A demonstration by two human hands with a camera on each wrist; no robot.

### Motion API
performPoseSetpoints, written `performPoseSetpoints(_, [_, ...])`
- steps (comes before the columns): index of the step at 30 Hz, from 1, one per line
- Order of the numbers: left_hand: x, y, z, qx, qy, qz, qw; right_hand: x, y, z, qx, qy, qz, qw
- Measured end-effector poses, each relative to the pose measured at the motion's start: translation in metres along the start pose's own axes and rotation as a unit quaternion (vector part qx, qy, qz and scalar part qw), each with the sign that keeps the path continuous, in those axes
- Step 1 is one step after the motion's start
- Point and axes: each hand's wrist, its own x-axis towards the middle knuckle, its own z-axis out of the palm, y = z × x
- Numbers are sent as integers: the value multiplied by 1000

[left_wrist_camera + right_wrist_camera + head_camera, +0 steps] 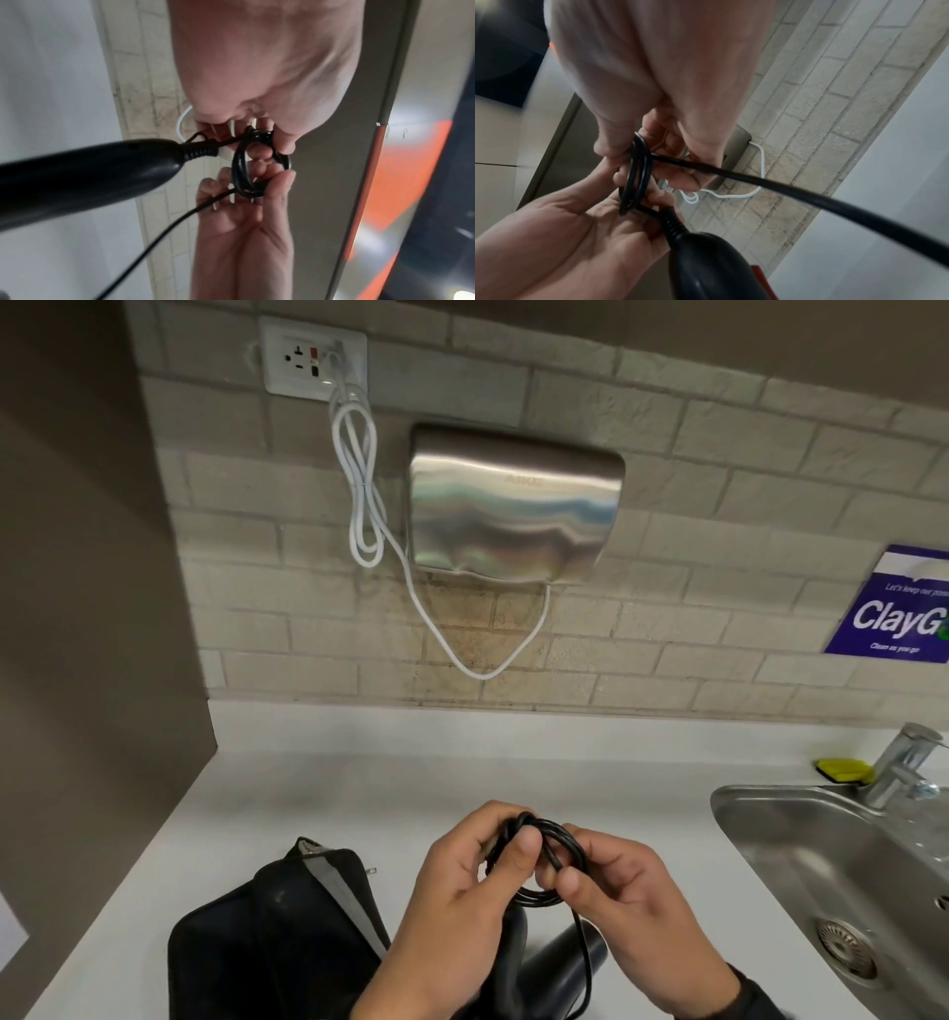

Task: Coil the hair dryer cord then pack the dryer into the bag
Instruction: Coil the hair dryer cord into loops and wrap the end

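Pinching the coiled cord (539, 860), left hand (462, 901) and right hand (621, 911) grip opposite sides. The dryer (560, 963) hangs below the coil, right of the bag (267, 942).

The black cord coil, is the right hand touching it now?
Touching. In the head view the right hand pinches the coil between thumb and fingers; the left hand holds its other side.

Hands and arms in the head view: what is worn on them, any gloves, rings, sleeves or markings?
Both hands are bare: no gloves, and no rings or markings show on the left hand or the right hand. A dark sleeve cuff covers the right wrist at the frame's bottom edge. The left forearm is bare as far as the frame shows. Fingernails are short and unpainted.
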Motion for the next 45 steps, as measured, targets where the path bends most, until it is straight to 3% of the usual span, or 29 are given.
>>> performPoseSetpoints(5, [2,4,3,-61,-2,-47,997,1,1,3,-11,31,-11,999])
performPoseSetpoints(8, [2,2,4,-46,17,-60,997,-5,10,10,-67,146,-86,983])
performPoseSetpoints(10, [2,1,7,-40,31,-65,997,-8,18,16,-236,232,-194,924])
performPoseSetpoints(12, [2,4,11,-31,49,-60,996,-12,24,22,-402,253,-280,834])
performPoseSetpoints(13, [1,5,14,-21,55,-55,997,-12,27,25,-447,263,-288,805])
performPoseSetpoints(15, [0,5,19,-4,70,-46,996,-13,33,26,-474,286,-268,788])
performPoseSetpoints(17, [0,4,20,9,82,-42,996,-15,29,32,-451,288,-220,816])
performPoseSetpoints(21, [2,-3,17,42,119,-17,992,-18,-1,42,-255,254,4,933])
performPoseSetpoints(24, [3,-5,20,41,120,-14,992,-20,-24,33,-125,199,52,971])
performPoseSetpoints(29, [6,-8,24,26,111,-10,993,-33,-29,16,-163,175,38,970])
performPoseSetpoints(33, [7,-10,28,18,95,-23,995,-45,-33,2,-63,114,44,991])
performPoseSetpoints(39, [12,-13,35,12,92,-27,995,-53,-42,-6,-66,178,107,976])
performPoseSetpoints(45, [20,-16,25,-17,99,-37,994,-59,-43,-16,130,133,188,964])
